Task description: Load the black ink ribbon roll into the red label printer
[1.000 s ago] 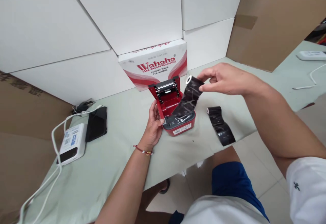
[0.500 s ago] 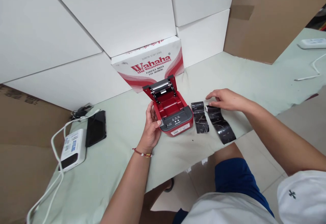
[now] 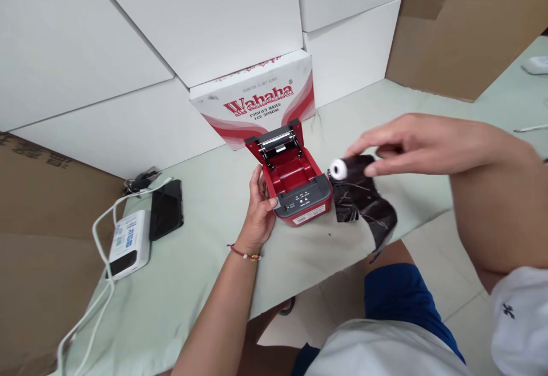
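A small red and dark grey printer [image 3: 303,202] sits on the cloth with its lid [image 3: 278,141] raised and its red paper bay bare. My left hand [image 3: 261,207] grips its left side, thumb on the front corner and fingers along the edge. Between thumb and fingers, my right hand [image 3: 398,145] holds a roll of black film [image 3: 357,172] above the cloth, just right of the printer. Its white core [image 3: 338,169] faces left, and a loose tail of film hangs toward the table edge. Partly covered by it is a separate black strip [image 3: 346,210].
Behind the printer, a white and red Wahaha carton [image 3: 261,99] leans against white boxes [image 3: 351,56]. At left lie a black phone [image 3: 166,209], a white power bank [image 3: 128,245] and white cables [image 3: 100,239]. A brown cardboard box [image 3: 454,33] stands at the back right.
My right hand has closed on the roll of black film and lifted it off the cloth, its tail trailing. My left hand stays on the printer. The camera view has shifted slightly.
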### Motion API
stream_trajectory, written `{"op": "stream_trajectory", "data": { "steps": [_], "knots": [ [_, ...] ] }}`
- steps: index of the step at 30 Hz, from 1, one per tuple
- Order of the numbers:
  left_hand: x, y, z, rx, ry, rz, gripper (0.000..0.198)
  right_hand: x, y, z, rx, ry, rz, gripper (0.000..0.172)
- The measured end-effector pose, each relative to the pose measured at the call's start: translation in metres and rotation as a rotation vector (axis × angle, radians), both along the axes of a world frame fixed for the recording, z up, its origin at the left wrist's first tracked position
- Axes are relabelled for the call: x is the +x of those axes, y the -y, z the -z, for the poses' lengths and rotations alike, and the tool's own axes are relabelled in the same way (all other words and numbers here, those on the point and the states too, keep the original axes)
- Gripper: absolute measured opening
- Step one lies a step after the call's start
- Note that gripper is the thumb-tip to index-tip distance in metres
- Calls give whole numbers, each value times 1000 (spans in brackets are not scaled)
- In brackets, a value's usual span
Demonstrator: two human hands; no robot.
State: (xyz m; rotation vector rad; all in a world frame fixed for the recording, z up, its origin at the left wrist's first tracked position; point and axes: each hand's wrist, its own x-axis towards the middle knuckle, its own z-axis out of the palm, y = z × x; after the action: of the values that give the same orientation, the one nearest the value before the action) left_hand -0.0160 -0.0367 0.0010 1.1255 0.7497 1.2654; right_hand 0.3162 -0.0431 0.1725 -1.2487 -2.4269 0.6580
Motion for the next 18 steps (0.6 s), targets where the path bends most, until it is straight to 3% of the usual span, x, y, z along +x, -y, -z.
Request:
{"op": "stream_trajectory", "data": {
  "steps": [2, 8, 12, 18],
  "knots": [
    [0, 0, 0, 8, -8, 4, 86, -31, -15, -3, -93, 34, -133, 36],
    [2, 0, 0, 24, 0, 10, 89, -110, -57, 21, -32, 279, -110, 32],
    [1, -1, 1, 32, 9, 13, 89, -131, -70, 32, 39, 422, -78, 28],
    [0, -3, 4, 55, 5, 16, 87, -144, -72, 39, 143, 466, -24, 22]
  ]
}}
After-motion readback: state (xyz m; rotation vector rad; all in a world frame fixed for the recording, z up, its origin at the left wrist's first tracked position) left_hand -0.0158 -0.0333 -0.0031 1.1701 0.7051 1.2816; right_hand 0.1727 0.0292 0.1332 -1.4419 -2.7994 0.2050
